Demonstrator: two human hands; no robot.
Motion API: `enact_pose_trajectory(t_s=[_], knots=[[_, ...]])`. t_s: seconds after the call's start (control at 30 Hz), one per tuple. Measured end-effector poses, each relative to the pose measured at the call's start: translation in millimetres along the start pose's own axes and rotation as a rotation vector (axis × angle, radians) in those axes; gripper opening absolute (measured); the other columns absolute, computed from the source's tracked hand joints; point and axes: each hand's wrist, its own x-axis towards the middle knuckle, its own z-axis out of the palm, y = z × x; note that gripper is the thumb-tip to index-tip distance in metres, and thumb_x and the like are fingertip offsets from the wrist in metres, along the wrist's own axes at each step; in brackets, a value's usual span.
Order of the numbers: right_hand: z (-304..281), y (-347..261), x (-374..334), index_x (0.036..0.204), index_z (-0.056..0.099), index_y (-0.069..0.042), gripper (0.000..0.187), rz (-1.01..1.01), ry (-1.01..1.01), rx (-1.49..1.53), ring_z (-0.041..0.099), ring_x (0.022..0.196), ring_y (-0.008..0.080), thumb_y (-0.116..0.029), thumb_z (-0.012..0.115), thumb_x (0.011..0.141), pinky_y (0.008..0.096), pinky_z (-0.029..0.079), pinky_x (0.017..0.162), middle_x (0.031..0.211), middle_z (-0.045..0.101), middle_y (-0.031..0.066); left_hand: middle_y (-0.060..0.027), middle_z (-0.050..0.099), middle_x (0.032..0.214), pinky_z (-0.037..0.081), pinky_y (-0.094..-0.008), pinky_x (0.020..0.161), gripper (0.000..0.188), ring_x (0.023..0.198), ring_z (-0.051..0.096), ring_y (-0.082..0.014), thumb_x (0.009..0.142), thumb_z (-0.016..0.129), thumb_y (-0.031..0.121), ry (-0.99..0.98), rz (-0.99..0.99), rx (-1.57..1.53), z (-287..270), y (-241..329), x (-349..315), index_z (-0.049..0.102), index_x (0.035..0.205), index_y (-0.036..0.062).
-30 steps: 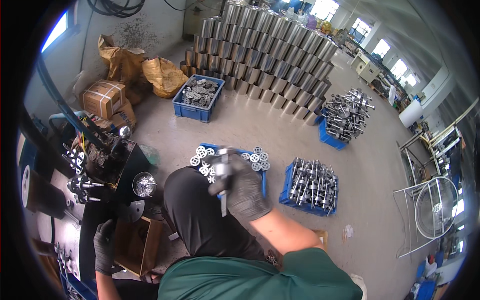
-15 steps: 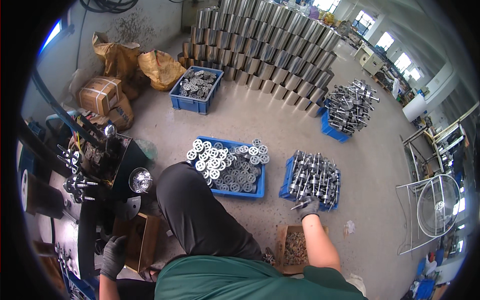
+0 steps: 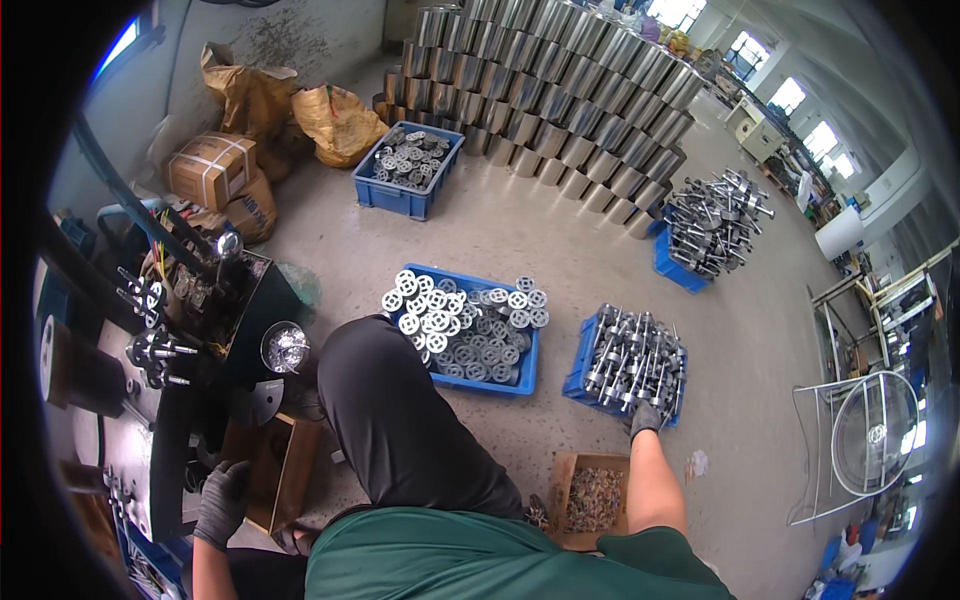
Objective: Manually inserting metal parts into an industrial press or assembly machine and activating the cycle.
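Observation:
My right hand (image 3: 646, 417), in a dark grey glove, reaches to the near edge of a blue crate (image 3: 577, 386) heaped with metal shafts (image 3: 632, 358) that carry thick round cores. Its fingertips are among the nearest shafts; whether they still grip one is too small to make out. Down at the left, my gloved left hand (image 3: 223, 502) hovers beside a wooden box (image 3: 283, 478) and the machine's metal table, its fingers loosely bent and apart. Nothing shows in it.
A blue tray (image 3: 530, 372) of flat spoked metal discs lies ahead of my knee. The machine (image 3: 165, 420) and a metal bowl of shavings (image 3: 285, 347) stand left. Near my right forearm is a wooden box of small bits (image 3: 597, 500). Stacked metal cylinders (image 3: 550, 100) rise behind.
My right hand has moved right and onto the crate's near edge; the shaft that stuck out from its fingers no longer shows clearly. The left hand has barely shifted. The view has turned slightly.

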Motion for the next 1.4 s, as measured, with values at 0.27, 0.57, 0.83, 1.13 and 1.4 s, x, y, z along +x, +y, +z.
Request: enact_pose_trajectory(t_s=[0.27, 0.57, 0.83, 1.13, 1.4], knots=[[37, -24, -25, 0.151, 0.050, -0.003, 0.091, -0.763, 0.521, -0.995, 0.054, 0.137, 0.0427, -0.057, 0.076, 0.083, 0.0462, 0.045, 0.113, 0.149, 0.053, 0.0281, -0.0210, 0.068, 0.107, 0.054, -0.0493, 0.085, 0.037, 0.098, 0.066, -0.0432, 0.080, 0.066, -0.001, -0.042, -0.028, 0.038, -6, 8, -1, 0.070, 0.116, 0.0035], [82, -67, -31, 0.140, 0.065, -0.007, 0.074, -0.494, 0.308, -1.238, 0.048, 0.144, 0.0405, -0.064, 0.048, 0.096, 0.0455, 0.040, 0.118, 0.150, 0.054, 0.0265, -0.0157, 0.066, 0.103, 0.055, -0.0485, 0.083, 0.040, 0.098, 0.067, -0.0384, 0.084, 0.075, 0.015, -0.110, -0.013, 0.175, -20, 7, -7, 0.070, 0.123, 0.0102], [127, -108, -71, 0.136, 0.067, -0.008, 0.066, -0.771, 0.313, -1.478, 0.053, 0.137, 0.0414, -0.058, 0.049, 0.097, 0.0463, 0.043, 0.113, 0.145, 0.058, 0.0249, -0.0138, 0.065, 0.116, 0.055, -0.0499, 0.091, 0.054, 0.107, 0.066, -0.0376, 0.085, 0.077, 0.026, -0.169, -0.063, 0.209, -18, -12, -19, 0.063, 0.136, 0.0162], [168, -148, -124, 0.132, 0.069, -0.009, 0.057, -0.930, 0.243, -1.732, 0.059, 0.128, 0.0424, -0.051, 0.051, 0.099, 0.0472, 0.048, 0.107, 0.139, 0.063, 0.0232, -0.0169, 0.069, 0.122, 0.057, -0.0417, 0.096, 0.050, 0.111, 0.069, -0.0309, 0.090, 0.075, 0.014, 0.228, -0.247, -0.087, -44, -34, -32, 0.062, 0.138, 0.0089], [251, -185, -198, 0.128, 0.071, -0.009, 0.050, -1.264, -0.110, -2.190, 0.065, 0.121, 0.0433, -0.045, 0.052, 0.100, 0.0480, 0.052, 0.102, 0.133, 0.067, 0.0216, -0.0103, 0.066, 0.088, 0.060, -0.0307, 0.060, 0.019, 0.074, 0.070, -0.0224, 0.099, 0.060, 0.014, 1.778, -0.674, -1.494, -120, -131, -86, 0.057, 0.115, 0.0035]])
